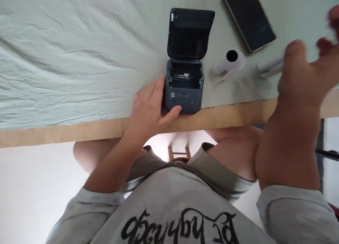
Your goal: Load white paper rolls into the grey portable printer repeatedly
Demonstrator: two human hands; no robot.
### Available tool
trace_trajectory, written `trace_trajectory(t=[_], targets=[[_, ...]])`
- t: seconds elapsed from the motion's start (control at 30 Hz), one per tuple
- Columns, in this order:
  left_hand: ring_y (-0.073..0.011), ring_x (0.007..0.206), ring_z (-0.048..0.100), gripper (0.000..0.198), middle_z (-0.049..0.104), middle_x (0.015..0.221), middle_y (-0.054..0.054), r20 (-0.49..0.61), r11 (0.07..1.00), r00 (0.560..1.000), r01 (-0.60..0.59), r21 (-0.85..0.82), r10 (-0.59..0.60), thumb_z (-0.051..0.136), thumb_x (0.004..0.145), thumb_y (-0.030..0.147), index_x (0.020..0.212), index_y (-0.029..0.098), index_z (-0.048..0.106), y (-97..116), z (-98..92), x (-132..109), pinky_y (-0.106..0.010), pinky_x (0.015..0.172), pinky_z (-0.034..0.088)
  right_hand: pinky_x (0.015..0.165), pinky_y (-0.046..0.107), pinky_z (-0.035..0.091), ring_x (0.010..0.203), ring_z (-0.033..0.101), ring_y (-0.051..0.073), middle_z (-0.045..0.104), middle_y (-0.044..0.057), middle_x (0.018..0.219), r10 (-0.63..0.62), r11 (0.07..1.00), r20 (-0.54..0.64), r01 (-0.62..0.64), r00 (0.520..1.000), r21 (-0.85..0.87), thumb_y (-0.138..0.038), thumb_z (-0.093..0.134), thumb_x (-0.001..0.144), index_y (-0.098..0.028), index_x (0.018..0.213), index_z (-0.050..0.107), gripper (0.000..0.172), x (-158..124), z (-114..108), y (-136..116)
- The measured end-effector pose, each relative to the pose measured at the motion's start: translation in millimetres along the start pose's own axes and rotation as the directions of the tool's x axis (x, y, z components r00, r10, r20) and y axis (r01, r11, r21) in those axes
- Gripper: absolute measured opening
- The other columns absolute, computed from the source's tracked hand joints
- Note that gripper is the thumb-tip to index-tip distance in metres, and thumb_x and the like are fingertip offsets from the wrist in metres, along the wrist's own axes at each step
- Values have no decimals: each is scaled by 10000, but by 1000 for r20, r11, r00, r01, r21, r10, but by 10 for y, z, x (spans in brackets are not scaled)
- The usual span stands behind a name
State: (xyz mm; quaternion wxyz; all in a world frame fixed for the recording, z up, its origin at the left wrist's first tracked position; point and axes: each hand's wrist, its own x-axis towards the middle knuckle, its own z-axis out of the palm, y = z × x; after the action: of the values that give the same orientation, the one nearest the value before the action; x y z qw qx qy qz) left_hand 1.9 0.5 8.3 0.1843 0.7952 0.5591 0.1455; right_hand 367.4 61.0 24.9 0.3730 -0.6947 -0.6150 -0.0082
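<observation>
A small dark blue label printer (184, 99) rests near the front edge of the table, its black lid (189, 34) raised and its roll compartment holding no roll. My left hand (149, 108) grips its lower left corner, fingers along the side and thumb over the front. To the printer's right, a white paper roll (225, 65) with a black-ringed core lies on the cloth, its end loose. Farther right, a second white roll (270, 65) is partly covered by my right hand (309, 65). That hand is raised and slightly blurred, fingers apart, nothing visible in it; its fingertips reach the frame's right edge.
A black smartphone (250, 19) in a clear-edged case lies behind the rolls. Pale green wrinkled cloth (79, 60) covers the table, bordered in front by a wooden edge (230, 116). My legs are under that edge.
</observation>
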Motion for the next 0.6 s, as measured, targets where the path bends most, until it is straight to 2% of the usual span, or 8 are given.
trace_trajectory(t=[0.07, 0.1, 0.2, 0.27, 0.4, 0.5, 0.6], targets=[[-420, 1428, 564, 823, 608, 1518, -246, 8, 1000, 1000, 9, -1, -9, 488, 1022, 613, 1631, 69, 392, 10, -7, 5, -507, 1189, 423, 1011, 537, 506, 1250, 622, 298, 598, 67, 1295, -92, 996, 42, 92, 995, -4, -206, 788, 775, -246, 1292, 596, 553, 59, 157, 285], [-422, 1427, 564, 821, 609, 1517, -244, 10, 1000, 1000, 12, -3, -12, 492, 1019, 612, 1630, 73, 392, 14, -8, 7, -509, 1189, 424, 1034, 561, 497, 1161, 622, 289, 590, 69, 1192, -87, 994, 16, 88, 996, -61, -149, 841, 691, -212, 1257, 622, 609, 70, 237, 387], [-418, 1414, 572, 810, 619, 1501, -233, 0, 1000, 1000, 18, -1, -18, 507, 1009, 603, 1630, 94, 395, 15, 1, 11, -507, 1180, 430, 1062, 595, 480, 1050, 601, 262, 528, 52, 1124, 70, 978, -47, -77, 996, -195, -76, 859, 610, -209, 1149, 698, 577, 60, 383, 513], [-413, 1401, 581, 800, 629, 1494, -219, -16, 1000, 1000, 22, 2, -22, 509, 1004, 598, 1634, 118, 397, 9, 15, 11, -515, 1175, 433, 1037, 570, 491, 1055, 594, 264, 526, 43, 1103, 103, 974, -41, -109, 994, -199, -80, 854, 599, -210, 1142, 701, 579, 42, 387, 492], [-424, 1396, 582, 805, 631, 1503, -212, -32, 1000, 999, 26, -11, -26, 514, 991, 614, 1633, 140, 407, -2, 37, 12, -539, 1178, 431, 875, 433, 527, 922, 594, 217, 575, 11, 1018, -54, 998, 79, 56, 995, -18, -45, 739, 580, -237, 1294, 638, 746, -1, 312, 376], [-437, 1389, 583, 805, 633, 1492, -220, -32, 999, 999, 32, -27, -33, 519, 983, 611, 1626, 137, 417, 1, 37, 15, -555, 1177, 433, 752, 370, 516, 905, 641, 218, 666, 60, 1067, -111, 989, 112, 98, 988, 112, -32, 568, 642, -254, 1290, 674, 693, -55, 289, 283], [-446, 1385, 580, 785, 637, 1487, -210, -38, 999, 999, 34, -42, -36, 525, 979, 598, 1622, 160, 421, 9, 32, 16, -579, 1179, 427, 802, 392, 548, 974, 684, 233, 702, 94, 1165, -136, 989, 180, 123, 974, 82, -45, 556, 695, -270, 1197, 729, 576, -104, 299, 211]])
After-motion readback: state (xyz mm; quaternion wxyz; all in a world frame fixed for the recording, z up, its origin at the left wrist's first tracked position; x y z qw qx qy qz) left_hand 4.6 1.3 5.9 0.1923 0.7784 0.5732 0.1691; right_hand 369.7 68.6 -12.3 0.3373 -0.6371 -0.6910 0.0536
